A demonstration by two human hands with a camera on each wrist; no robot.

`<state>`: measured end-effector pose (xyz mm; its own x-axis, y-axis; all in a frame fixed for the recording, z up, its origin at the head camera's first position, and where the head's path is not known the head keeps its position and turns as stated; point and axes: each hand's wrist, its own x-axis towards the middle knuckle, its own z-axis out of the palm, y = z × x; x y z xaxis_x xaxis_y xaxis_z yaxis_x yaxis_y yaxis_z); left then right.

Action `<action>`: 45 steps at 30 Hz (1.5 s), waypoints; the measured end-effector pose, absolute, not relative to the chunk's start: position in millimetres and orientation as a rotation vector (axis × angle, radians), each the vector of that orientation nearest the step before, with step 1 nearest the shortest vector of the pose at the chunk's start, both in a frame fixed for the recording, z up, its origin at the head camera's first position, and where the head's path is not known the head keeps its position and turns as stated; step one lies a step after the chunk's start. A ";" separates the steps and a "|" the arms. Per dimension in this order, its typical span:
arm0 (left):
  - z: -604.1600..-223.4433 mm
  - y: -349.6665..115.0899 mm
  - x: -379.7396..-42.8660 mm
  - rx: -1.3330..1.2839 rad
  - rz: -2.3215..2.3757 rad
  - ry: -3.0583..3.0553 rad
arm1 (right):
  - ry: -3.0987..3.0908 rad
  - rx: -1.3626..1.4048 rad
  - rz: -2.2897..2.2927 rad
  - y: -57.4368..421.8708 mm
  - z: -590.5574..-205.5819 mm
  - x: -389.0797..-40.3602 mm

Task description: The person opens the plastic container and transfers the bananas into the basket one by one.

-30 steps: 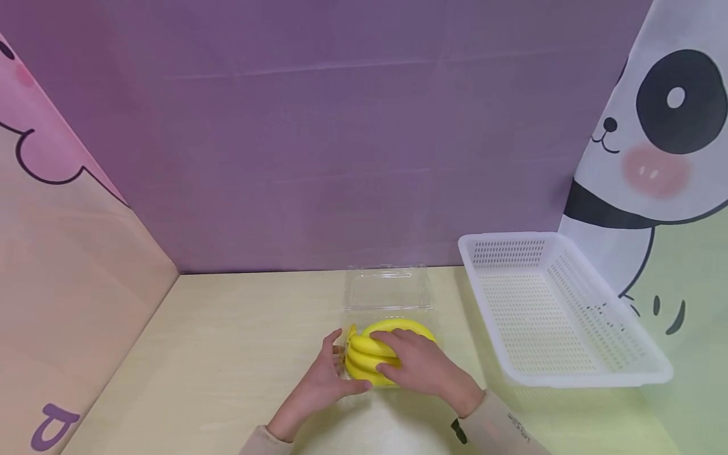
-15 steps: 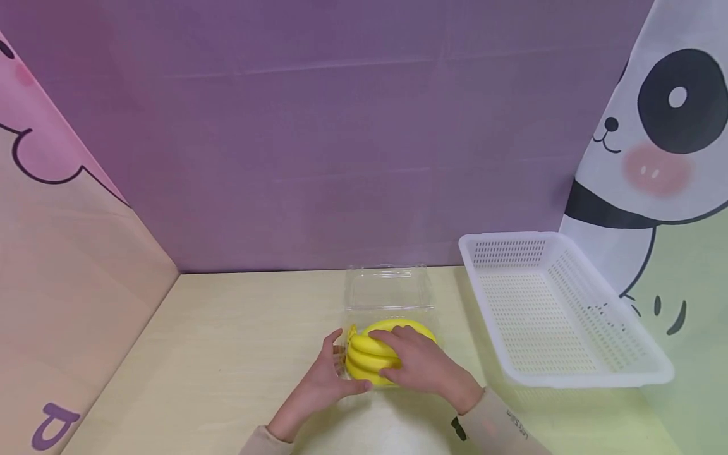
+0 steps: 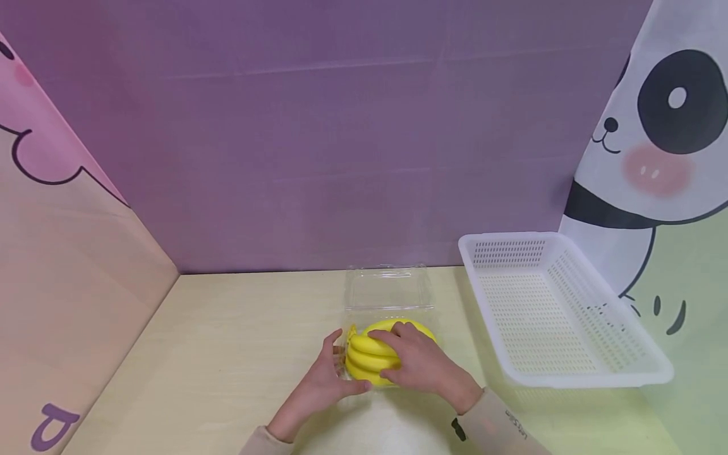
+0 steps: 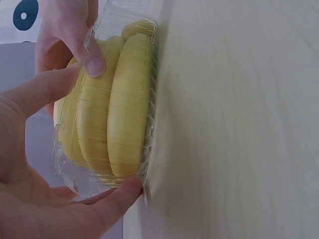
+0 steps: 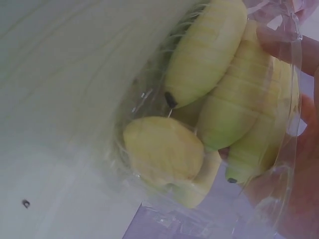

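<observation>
A bunch of yellow bananas [image 3: 366, 362] lies in the base of a clear plastic clamshell box [image 3: 389, 289], whose lid is laid back toward the wall. My left hand [image 3: 325, 378] holds the box's left end, thumb along the front and fingers behind the end wall. From above, my right hand [image 3: 423, 363] grips the bananas, its thumb [image 4: 93, 64] inside the front rim in the left wrist view. Through the clear wall in the right wrist view, the dark banana tips [image 5: 170, 99] show beside a rounded yellow piece [image 5: 164, 149].
A white perforated plastic basket [image 3: 588, 381] stands on the right of the pale wooden table [image 3: 239, 341]. A purple cloth wall [image 3: 352, 139] closes off the back, and printed cloth panels stand at both sides, the right one with a panda.
Almost nothing differs. The right hand and its thumb have shifted very slightly on the bananas; the left hand, box and basket stay in place.
</observation>
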<state>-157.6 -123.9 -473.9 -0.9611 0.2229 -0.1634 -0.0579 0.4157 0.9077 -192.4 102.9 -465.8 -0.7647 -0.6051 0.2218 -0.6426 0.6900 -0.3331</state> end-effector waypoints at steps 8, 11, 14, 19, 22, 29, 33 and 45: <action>-472.7 -122.1 -157.0 0.144 1.577 2.420 | -2.767 1.034 0.598 103.4 -466.3 -193.0; -472.9 -121.8 -156.9 0.145 1.588 2.419 | -2.774 1.022 0.601 103.4 -465.9 -193.3; -473.5 -122.0 -157.0 0.149 1.597 2.411 | -2.781 1.008 0.605 103.7 -465.9 -193.5; -474.2 -122.8 -156.9 0.165 1.614 2.402 | -2.774 1.001 0.602 104.4 -465.1 -193.4; -474.5 -123.5 -156.8 0.180 1.624 2.396 | -2.780 0.996 0.605 104.9 -463.4 -193.5; -476.6 -124.2 -157.1 0.190 1.624 2.399 | -2.793 0.995 0.636 107.0 -456.2 -193.2; -477.9 -124.5 -157.5 0.193 1.621 2.414 | -2.787 0.998 0.641 109.0 -452.2 -192.6; -477.6 -123.7 -158.5 0.176 1.585 2.437 | -2.731 1.013 0.633 113.1 -446.2 -192.9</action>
